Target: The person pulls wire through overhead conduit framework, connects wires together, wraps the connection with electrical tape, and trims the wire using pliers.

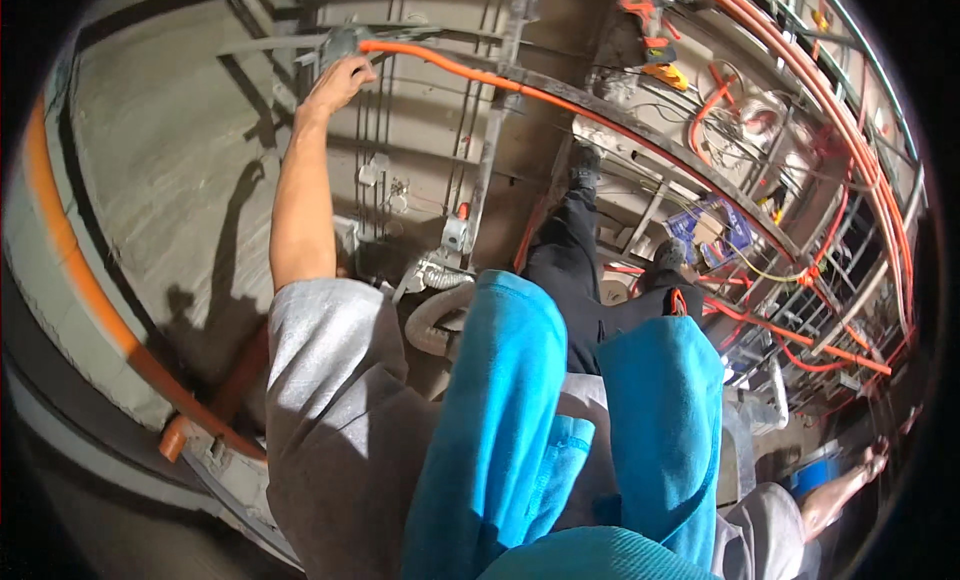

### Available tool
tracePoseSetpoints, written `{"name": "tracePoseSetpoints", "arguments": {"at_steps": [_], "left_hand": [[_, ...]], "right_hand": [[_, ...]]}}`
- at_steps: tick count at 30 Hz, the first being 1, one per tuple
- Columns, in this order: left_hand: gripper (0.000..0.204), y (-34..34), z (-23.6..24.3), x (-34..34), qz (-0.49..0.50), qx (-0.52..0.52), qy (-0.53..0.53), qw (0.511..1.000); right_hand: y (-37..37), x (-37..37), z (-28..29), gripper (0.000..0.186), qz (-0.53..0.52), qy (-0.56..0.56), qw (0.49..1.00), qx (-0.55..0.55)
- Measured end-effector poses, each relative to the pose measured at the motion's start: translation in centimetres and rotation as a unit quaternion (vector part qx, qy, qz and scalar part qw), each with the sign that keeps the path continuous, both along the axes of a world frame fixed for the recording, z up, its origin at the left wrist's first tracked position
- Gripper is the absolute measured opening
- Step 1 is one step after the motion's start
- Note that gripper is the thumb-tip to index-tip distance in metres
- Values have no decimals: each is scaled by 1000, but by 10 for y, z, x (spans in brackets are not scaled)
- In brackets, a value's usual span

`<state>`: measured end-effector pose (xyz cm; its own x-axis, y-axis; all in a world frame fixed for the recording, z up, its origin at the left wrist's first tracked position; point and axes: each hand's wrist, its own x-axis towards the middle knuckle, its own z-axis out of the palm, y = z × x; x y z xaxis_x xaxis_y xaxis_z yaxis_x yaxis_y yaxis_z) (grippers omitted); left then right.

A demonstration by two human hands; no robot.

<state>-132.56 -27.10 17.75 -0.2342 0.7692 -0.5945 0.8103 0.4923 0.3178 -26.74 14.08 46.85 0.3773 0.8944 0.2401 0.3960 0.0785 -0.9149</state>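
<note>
Orange flexible plastic conduit [450, 72] runs along the upper wall to a grey metal junction box [338, 46]. Nearest, a blue fabric vest [520, 420]; beyond, the left arm stretches upward, left hand [338, 83] touching the box, grip indiscernible. Right hand [872, 465] at lower right: state unclear.

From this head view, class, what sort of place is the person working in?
Probably a building under construction: orange conduit runs along bare concrete, with exposed metal framing. The left hand touches a metal box.
</note>
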Motion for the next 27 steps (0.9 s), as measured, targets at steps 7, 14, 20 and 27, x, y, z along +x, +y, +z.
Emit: {"name": "tracePoseSetpoints", "arguments": {"at_steps": [7, 14, 20, 27], "left_hand": [[28, -43, 43, 37, 12, 9, -71, 997], [18, -118, 118, 103, 22, -84, -170, 982], [20, -166, 196, 209, 125, -149, -173, 966], [23, -191, 256, 277, 137, -131, -179, 965]], "right_hand": [[-79, 61, 31, 13, -71, 44, 996, 18], [-134, 86, 77, 18, -117, 92, 984, 97], [-125, 112, 78, 23, -49, 305, 946, 101], [-144, 149, 56, 26, -113, -227, 967, 24]]}}
